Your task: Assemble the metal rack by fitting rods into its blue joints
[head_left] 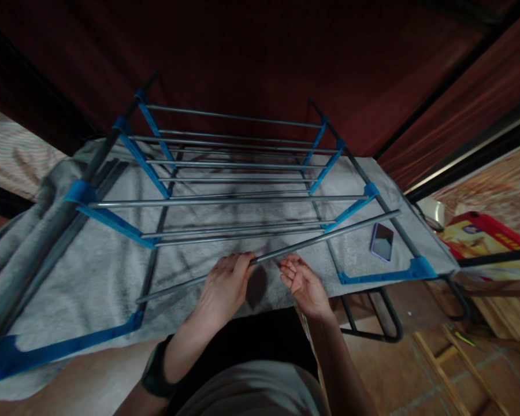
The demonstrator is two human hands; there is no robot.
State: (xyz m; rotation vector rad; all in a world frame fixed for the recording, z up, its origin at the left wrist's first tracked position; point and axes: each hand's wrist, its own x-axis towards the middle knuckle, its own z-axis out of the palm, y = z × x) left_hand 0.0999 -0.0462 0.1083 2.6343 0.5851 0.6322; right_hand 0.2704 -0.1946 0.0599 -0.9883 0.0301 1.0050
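Note:
A rack (112,222) of blue plastic side brackets and grey metal rods lies on a grey blanket (82,271). One loose grey rod (329,234) slants from lower left to upper right across the near end of the rack. My left hand (223,289) rests palm down with its fingers curled over this rod near the middle. A little to the right, my right hand (303,283) is palm up, fingers slightly bent, just under the rod and holding nothing. A dark watch sits on my left wrist.
A phone (382,241) lies on the blanket at the right, inside the rack frame. A red and yellow box (481,240) and wooden slats (442,370) are on the floor to the right. Dark red curtains hang behind the rack.

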